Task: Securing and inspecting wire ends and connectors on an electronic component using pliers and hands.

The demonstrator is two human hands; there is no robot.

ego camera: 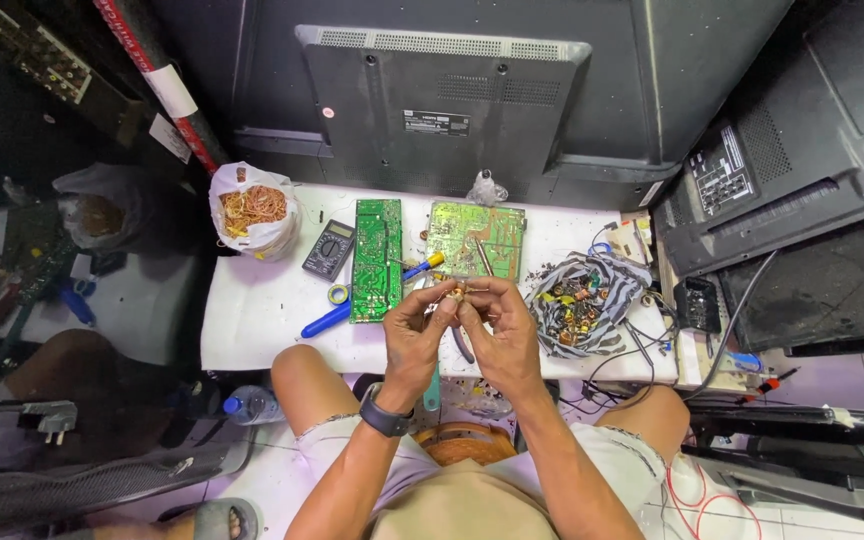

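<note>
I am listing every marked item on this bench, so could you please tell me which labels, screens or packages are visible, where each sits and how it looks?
Label: centre of the grey television back, small dark rectangle.
Round sticker: left of that label, red and white.
Multimeter: white table, left of the green boards, dark body, grey screen.
White tags: on the red pole, upper left.
Plastic bag: table's left corner, white, holding copper wire.
Panel label: right-hand set's back, white rectangle.
</note>
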